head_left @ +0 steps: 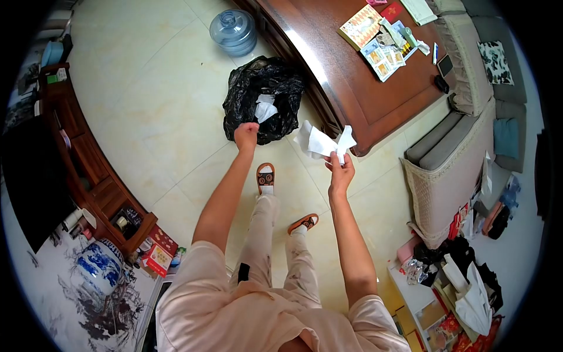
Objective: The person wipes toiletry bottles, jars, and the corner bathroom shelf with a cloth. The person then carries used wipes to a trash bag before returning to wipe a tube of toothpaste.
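White crumpled paper (321, 142) is pinched between the thumb and fingers of my right hand (341, 171), over the floor beside the table's near corner. My left hand (246, 135) is closed at the near edge of a black plastic bag (237, 88); whether it grips the bag or anything else is too small to tell. The bag stands open on the floor, and white paper (265, 108) lies inside it.
A clear blue water jug (233, 33) stands beyond the bag. The brown wooden table (404, 94) at the right holds boxes, papers and a phone (446, 66). A sofa (446, 170) is further right, a wooden cabinet (88, 152) at the left.
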The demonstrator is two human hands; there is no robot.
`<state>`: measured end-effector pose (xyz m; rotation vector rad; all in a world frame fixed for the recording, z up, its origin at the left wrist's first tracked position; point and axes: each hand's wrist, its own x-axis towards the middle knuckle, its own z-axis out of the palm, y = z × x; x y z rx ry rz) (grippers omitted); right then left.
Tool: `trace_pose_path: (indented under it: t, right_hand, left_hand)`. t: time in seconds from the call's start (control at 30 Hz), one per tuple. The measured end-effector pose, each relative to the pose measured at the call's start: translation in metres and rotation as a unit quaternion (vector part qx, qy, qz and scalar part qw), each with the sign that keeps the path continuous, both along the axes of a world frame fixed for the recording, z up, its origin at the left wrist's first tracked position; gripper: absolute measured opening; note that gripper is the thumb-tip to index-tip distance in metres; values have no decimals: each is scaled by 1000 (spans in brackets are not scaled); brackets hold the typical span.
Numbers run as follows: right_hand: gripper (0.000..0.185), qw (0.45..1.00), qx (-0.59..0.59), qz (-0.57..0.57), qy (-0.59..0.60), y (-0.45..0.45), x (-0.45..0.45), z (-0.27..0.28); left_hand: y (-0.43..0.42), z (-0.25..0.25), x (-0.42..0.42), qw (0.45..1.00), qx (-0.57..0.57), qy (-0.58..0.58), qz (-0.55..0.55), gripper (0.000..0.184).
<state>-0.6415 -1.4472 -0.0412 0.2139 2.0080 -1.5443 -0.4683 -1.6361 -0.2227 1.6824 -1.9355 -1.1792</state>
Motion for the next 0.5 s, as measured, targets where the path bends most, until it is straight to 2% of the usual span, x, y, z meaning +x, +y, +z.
trace_pose_path:
  t: [0.03, 0.1, 0.17, 0.23, 0.27, 0.3, 0.33, 0.4, 0.5]
  right_hand:
    - [11, 1000, -3, -15, -14, 2, 0, 0]
    - [11, 1000, -20, -6, -2, -1, 1, -2]
    - [12, 999, -37, 30, -2, -4, 4, -8]
    - [15, 988, -54, 124, 70, -14, 6, -19]
    - [16, 978, -63, 169, 105, -23, 8, -24]
    - [20, 966, -87, 211, 125, -34, 11, -26]
    - [18, 955, -54, 256, 141, -38, 14, -38]
    - [24, 901, -13, 379, 211, -50, 17, -42]
    - [46, 896, 47, 413, 159, -52, 24, -56]
  left_hand:
    - [-8, -9, -1, 996, -53, -56, -36, 15]
    - [-15, -16, -10, 985, -83, -152, -19, 22]
    - [-22, -14, -14, 988, -2, -140, -61, 31]
    - [-38, -5, -12, 970, 183, -17, -156, 43]
    - [-37, 66, -33, 893, 450, 11, -25, 54]
    - [-36, 92, -37, 824, 558, 96, -3, 62]
    - [-32, 95, -37, 722, 649, 234, 49, 59]
    - [-19, 95, -39, 676, 621, 385, 91, 48]
    - [-18, 89, -40, 743, 505, 424, 110, 45]
